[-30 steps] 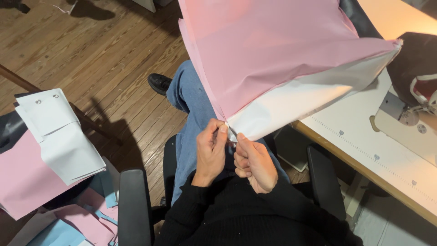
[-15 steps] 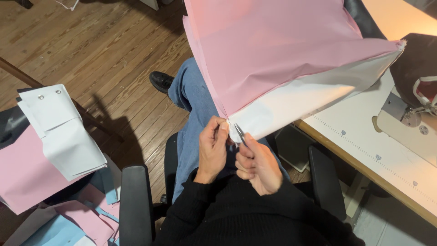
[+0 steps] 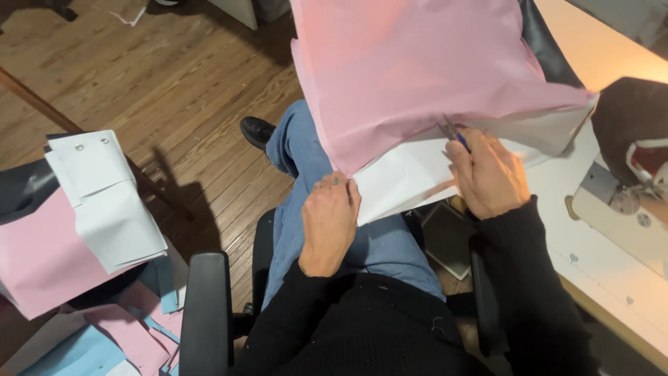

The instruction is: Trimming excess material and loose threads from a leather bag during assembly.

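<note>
Fabric (image 3: pixel 417 76), pink over white, drapes from the desk (image 3: pixel 591 230) onto your lap; your left hand (image 3: pixel 329 219) pinches its lower corner, your right hand (image 3: pixel 489 174) grips small scissors (image 3: pixel 452 132) at its edge

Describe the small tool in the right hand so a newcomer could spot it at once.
Start at the big pink fabric sheet draped over the lap. At its lower edge sits the right hand. From its fist pokes a small snipping tool, the only metal-tipped, blue-handled thing there.

No packages, labels, signs or screens appear anywhere around the pink sheet of fabric (image 3: pixel 410 69).
</note>
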